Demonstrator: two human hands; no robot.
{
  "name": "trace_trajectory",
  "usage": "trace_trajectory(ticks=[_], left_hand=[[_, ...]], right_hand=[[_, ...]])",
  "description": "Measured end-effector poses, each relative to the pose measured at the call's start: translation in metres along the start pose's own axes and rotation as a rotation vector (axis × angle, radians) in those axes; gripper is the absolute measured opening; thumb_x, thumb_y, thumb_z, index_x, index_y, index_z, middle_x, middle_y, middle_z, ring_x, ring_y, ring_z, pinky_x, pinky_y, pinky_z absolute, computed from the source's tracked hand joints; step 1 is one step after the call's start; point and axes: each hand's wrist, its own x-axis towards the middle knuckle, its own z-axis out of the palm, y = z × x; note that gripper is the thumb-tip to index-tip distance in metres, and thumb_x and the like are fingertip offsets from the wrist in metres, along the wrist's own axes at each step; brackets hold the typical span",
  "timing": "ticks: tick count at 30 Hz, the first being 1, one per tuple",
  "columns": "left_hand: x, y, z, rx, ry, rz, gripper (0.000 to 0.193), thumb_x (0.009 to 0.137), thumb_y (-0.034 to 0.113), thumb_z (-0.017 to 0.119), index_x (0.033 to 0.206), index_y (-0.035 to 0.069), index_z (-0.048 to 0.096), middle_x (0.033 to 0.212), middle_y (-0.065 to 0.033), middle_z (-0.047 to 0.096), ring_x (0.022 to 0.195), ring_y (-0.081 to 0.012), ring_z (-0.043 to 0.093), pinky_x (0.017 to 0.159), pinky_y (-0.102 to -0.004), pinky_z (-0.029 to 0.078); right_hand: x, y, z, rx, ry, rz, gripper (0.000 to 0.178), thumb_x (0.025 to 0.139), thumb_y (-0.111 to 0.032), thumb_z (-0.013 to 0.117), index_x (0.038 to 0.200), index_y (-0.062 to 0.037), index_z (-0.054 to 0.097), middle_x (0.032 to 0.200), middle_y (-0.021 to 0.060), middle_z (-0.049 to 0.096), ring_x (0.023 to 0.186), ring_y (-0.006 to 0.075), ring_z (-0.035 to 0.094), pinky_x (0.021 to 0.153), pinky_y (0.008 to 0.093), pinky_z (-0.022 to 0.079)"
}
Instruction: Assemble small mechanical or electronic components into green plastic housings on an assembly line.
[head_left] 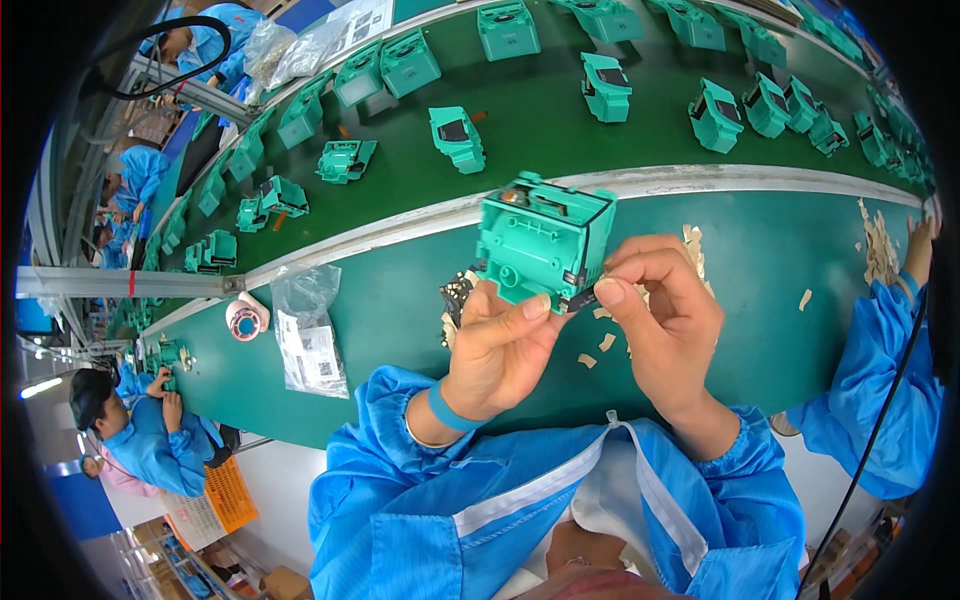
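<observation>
A green plastic housing is held up above the worktable, tilted so its hollow side with ribs and round posts shows. My left hand grips it from below, with the thumb along the lower edge and the other fingers partly hidden behind it. At the housing's lower right corner, beside a black strip, my right hand pinches thumb and forefinger together. Whatever those fingertips hold is too small to make out. Small cream-coloured paper scraps lie on the table behind and below my hands. A black piece with pale bits is partly hidden by my left hand.
Beyond a pale metal rail, a green conveyor belt carries several similar housings. A tape roll and a clear plastic bag lie to the left. Co-workers sit at left and right, where more scraps are heaped.
</observation>
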Motion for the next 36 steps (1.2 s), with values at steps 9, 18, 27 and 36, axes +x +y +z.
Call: trace_trajectory(ticks=[9,18,27,36], left_hand=[[0.002,-0.006,0.0,-0.197,0.003,-0.097,0.055,0.085,-0.001,0.05,0.135,0.004,0.027,0.127,-0.0138,0.047,0.119,-0.0275,0.047,0.104,-0.0446,0.036],[0.005,-0.011,-0.001,-0.236,-0.008,-0.122,0.054,0.085,-0.001,0.049,0.134,0.003,0.027,0.127,-0.0149,0.048,0.119,-0.0278,0.048,0.104,-0.0439,0.038],[0.008,-0.016,0.001,-0.249,-0.024,-0.116,0.053,0.085,-0.002,0.048,0.133,0.003,0.028,0.126,-0.0156,0.048,0.118,-0.0279,0.049,0.103,-0.0437,0.04],[0.011,-0.02,0.005,-0.254,-0.015,-0.122,0.052,0.085,-0.002,0.048,0.133,0.003,0.028,0.126,-0.0158,0.048,0.118,-0.0283,0.049,0.103,-0.0439,0.04]], right_hand=[[-0.002,0.007,0.003,-0.075,0.056,-0.059,0.013,0.077,-0.002,0.07,0.082,-0.0014,0.058,0.089,0.0079,0.053,0.075,0.014,0.053,0.063,0.0247,0.044],[-0.001,0.007,-0.002,-0.161,0.069,-0.109,0.014,0.076,-0.002,0.07,0.082,-0.001,0.058,0.088,0.0091,0.053,0.072,0.0141,0.053,0.06,0.0247,0.043],[0.0,0.006,-0.008,-0.176,0.066,-0.11,0.014,0.076,-0.002,0.071,0.082,-0.001,0.058,0.088,0.0091,0.053,0.072,0.0144,0.053,0.06,0.0245,0.043],[0.001,0.008,-0.014,-0.206,0.064,-0.128,0.015,0.075,-0.002,0.071,0.081,-0.0013,0.058,0.087,0.0091,0.053,0.073,0.0153,0.053,0.06,0.0253,0.043]])
